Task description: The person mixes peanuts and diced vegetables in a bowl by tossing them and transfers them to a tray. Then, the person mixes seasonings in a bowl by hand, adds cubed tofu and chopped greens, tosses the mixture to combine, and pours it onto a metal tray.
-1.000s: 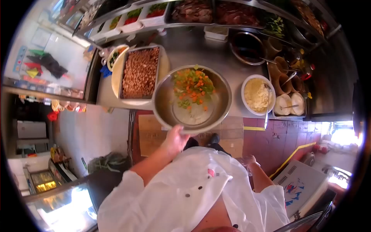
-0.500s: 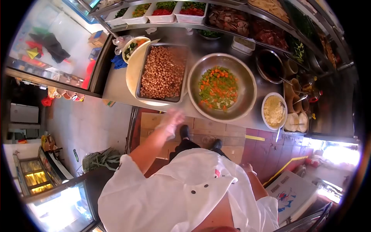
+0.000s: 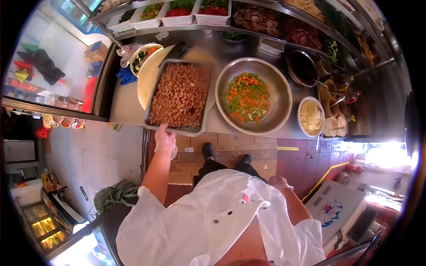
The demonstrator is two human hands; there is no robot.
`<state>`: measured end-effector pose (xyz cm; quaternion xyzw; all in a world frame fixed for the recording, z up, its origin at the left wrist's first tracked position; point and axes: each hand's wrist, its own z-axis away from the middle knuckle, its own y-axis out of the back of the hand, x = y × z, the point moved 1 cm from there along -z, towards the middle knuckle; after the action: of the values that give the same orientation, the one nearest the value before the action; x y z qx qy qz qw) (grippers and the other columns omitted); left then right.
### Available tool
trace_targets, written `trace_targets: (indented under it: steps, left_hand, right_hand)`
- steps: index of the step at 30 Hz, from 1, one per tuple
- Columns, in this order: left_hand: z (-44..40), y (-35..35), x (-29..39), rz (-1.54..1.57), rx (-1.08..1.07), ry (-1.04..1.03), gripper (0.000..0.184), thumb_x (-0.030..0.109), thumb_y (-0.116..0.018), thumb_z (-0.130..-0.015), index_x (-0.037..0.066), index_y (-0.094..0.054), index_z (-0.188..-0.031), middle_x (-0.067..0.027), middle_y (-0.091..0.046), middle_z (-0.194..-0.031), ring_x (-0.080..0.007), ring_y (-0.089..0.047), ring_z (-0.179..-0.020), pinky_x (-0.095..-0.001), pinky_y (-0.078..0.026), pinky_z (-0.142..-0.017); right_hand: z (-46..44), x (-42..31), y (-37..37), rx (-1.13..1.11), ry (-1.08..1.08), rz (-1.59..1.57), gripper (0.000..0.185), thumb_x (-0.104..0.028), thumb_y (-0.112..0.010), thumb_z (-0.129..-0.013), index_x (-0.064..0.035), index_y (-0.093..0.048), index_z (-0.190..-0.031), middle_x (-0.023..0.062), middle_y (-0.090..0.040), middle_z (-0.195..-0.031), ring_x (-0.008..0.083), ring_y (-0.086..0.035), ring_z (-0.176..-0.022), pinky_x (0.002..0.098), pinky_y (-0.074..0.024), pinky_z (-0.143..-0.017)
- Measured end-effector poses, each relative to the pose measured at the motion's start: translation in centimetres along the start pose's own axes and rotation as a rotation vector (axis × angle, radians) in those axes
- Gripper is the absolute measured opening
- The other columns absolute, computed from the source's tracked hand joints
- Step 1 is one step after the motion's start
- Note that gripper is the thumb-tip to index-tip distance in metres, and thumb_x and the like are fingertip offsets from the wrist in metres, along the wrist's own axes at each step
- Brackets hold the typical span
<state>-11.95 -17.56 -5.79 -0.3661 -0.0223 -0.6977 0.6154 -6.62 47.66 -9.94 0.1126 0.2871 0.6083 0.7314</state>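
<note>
My left hand [image 3: 164, 141], in a clear plastic glove, grips the near rim of a metal tray [image 3: 203, 123]. The tray is heaped with reddish-brown peanuts [image 3: 179, 95] and sits slightly skewed over a round cutting board [image 3: 143, 88]. A cleaver's dark blade [image 3: 178, 49] shows behind it on the board. To the right stands a wide steel bowl [image 3: 284, 95] with chopped green vegetable and orange carrot pieces [image 3: 247, 97]. My right hand [image 3: 278, 181] hangs by my waist, its fingers curled, and no object shows in it.
Beyond the bowl are a white bowl of minced garlic [image 3: 311, 117] with a spoon and a pot of dark sauce [image 3: 303, 67]. A bowl of cut vegetables [image 3: 145, 57] stands behind the board. White ingredient tubs [image 3: 177, 20] line the shelf above the counter [image 3: 126, 102].
My left hand has moved left and taken hold of the tray's near rim. The tray has shifted toward me and left, uncovering the cleaver. My right hand has come further into view.
</note>
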Motion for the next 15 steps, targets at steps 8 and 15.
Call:
trace_targets:
  steps: [8,15]
  left_hand:
    - [12.8,10.9,3.1,-0.621,-0.211,-0.694,0.036,0.024,-0.064,-0.082,0.005,-0.059,-0.113,-0.0106,-0.065,-0.112,-0.0255,-0.066,-0.097,-0.0403,-0.055,-0.082]
    - [24.5,-5.0,4.9,-0.552,0.046,-0.258,0.047,0.024,-0.06,-0.082,0.004,-0.057,-0.124,-0.0118,-0.065,-0.122,-0.0282,-0.064,-0.112,-0.0417,-0.049,-0.103]
  right_hand:
    - [1.5,5.1,2.0,-0.061,0.029,0.379,0.049,-0.06,-0.053,-0.09,-0.0285,-0.069,-0.124,0.0041,-0.064,-0.126,0.0274,-0.059,-0.12,0.0394,-0.0485,-0.1]
    - [-12.5,25.2,-2.8,-0.176,0.086,0.426,0.028,-0.023,-0.061,-0.091,-0.027,-0.067,-0.118,-0.008,-0.057,-0.133,0.0165,-0.051,-0.13,0.0371,-0.045,-0.104]
